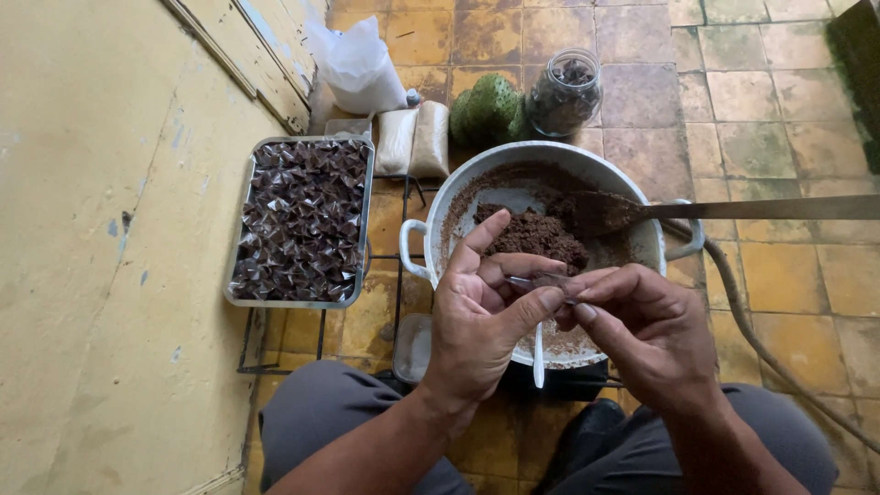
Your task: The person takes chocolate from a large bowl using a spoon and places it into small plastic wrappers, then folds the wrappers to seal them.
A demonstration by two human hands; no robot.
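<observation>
Head camera, looking steeply down (close over the lap), floor below

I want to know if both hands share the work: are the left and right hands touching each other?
Touching. The head view shows the left hand and right hand meeting at thumb and fingertips around a small clear wrapper, with no gap between them.
</observation>
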